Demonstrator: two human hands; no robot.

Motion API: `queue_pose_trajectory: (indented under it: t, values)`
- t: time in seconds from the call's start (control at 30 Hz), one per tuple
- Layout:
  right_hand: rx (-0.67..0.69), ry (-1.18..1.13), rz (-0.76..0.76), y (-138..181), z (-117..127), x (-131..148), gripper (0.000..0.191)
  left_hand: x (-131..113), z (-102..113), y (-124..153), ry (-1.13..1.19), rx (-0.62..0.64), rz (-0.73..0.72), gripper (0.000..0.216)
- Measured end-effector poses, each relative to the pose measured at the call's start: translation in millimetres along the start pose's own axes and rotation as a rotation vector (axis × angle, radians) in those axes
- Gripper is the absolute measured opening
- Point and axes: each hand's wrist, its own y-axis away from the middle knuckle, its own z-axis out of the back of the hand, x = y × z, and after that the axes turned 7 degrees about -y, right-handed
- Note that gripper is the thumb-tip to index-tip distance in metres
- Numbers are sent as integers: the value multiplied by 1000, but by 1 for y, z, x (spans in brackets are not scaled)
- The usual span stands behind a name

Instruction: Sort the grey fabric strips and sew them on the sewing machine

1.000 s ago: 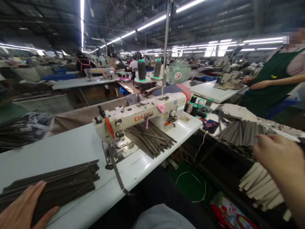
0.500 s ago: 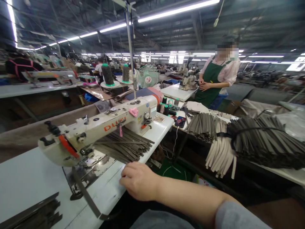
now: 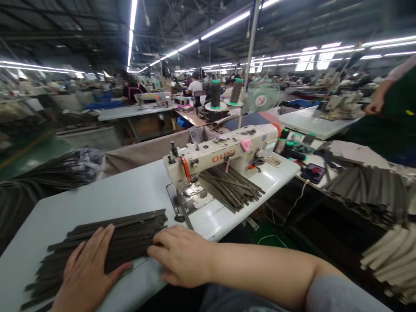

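Note:
A pile of dark grey-brown strips lies on the white sewing table. My left hand rests flat across the pile with its fingers stretched out. At the pile's right end my right hand has its fingers curled on the strip ends; its fingertips are partly hidden. Beyond it stands a sewing machine with a pink tag hanging at its arm. More dark strips fan out under the machine's arm. One narrow strip hangs from the needle area toward the table's front edge.
Thread cones and a green fan stand behind the machine. To the right, a side table carries a phone, bundled dark strips and pale strips. A person in a green apron stands at far right.
The view has turned left, and my left hand has come into sight on the strip pile. My right hand has moved from the table's front edge to the pile's end.

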Motion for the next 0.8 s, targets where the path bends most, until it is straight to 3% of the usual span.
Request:
queue_pose_trajectory:
  t: [0.13, 0.27, 0.43, 0.57, 0.73, 0.8]
  values:
    - [-13, -85, -23, -28, -15, 1, 86, 1, 4, -3, -1, -8, -37, 102]
    - [17, -83, -159, -56, -33, -6, 122, -6, 20, -8, -13, 48, -55, 111]
    - [172, -4, -244, -96, -50, -21, 142, -8, 28, -13, 11, 73, -29, 121]
    - [290, 55, -353, -121, -46, -24, 140, -8, 29, -10, 39, 22, -33, 113]
    - [366, 138, -414, -141, -37, -15, 101, -6, 19, -6, 76, -43, -59, 100]
    - [392, 144, -451, -145, -38, -10, 94, -5, 13, -4, 84, -72, -48, 92]
